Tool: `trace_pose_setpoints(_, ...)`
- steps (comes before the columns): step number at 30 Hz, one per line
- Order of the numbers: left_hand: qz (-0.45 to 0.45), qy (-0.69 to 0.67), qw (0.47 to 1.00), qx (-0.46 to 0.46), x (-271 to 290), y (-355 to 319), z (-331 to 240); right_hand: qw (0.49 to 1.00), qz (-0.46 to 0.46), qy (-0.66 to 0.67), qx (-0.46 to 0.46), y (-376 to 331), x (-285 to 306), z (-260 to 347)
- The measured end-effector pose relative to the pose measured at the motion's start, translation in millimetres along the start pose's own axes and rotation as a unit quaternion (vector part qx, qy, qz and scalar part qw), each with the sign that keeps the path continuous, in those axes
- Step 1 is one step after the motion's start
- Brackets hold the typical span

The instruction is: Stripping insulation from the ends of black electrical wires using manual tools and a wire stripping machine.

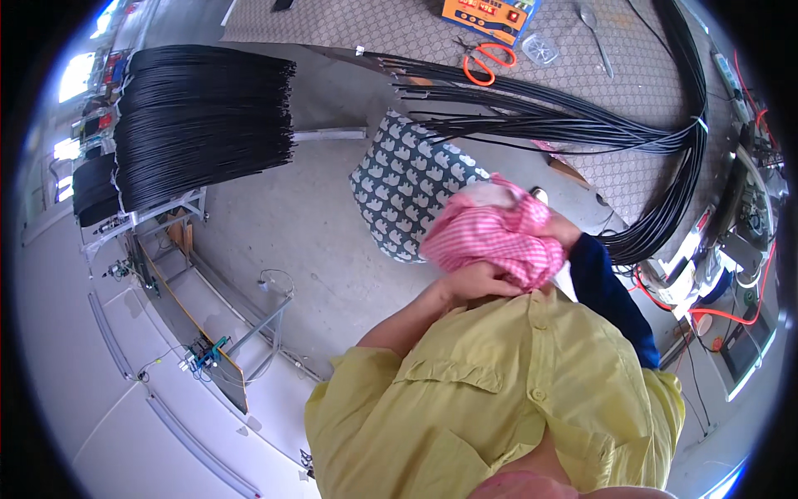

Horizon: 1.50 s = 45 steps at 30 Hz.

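Note:
A bunched pink-and-white checked cloth [490, 237] is held in front of my body at the waist. My left hand [478, 283] presses against its lower edge with curled fingers, close to my yellow shirt. My right hand [565, 233], coming out of a dark blue sleeve, grips the cloth's right side, its fingers partly hidden in the folds. A paler, whitish patch shows at the top of the bundle. Just beyond it hangs a dark cloth with white animal shapes [407, 191].
Bundled black cables [573, 125] run across the patterned tabletop [382, 25]. On it lie orange-handled scissors [486, 62], a spoon [597, 41], a clear dish [539, 48] and a blue-and-orange device [490, 17]. A rack of black cables [204, 125] stands left; wires and equipment crowd the right.

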<state>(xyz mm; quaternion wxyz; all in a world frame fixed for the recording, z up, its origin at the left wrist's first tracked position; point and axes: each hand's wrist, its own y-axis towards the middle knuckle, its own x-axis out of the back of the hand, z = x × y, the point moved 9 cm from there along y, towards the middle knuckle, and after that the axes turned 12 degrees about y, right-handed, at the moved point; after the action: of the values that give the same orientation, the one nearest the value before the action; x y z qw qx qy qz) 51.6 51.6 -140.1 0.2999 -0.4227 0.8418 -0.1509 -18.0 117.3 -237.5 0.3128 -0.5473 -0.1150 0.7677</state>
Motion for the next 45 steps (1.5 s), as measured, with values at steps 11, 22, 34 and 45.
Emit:
trace_pose_setpoints(11,-0.059,0.44,0.848,0.29,64.6,-15.5,257.0,0.763,-0.192,-0.599,-0.15,-104.3,122.4,-73.1)
trace_pose_setpoints(22,-0.019,-0.078,0.94,0.332,52.2,-63.0,203.4,0.862,-0.244,-0.389,-0.216,-128.0,150.7,-100.7)
trace_pose_setpoints(34,-0.132,0.524,0.765,0.351,82.3,31.1,192.2,0.917,-0.194,-0.277,-0.21,-119.8,150.7,-100.0)
trace_pose_setpoints(45,0.036,0.388,0.847,0.362,43.5,32.2,279.5,0.867,-0.137,-0.404,-0.259,-106.6,182.6,-102.8)
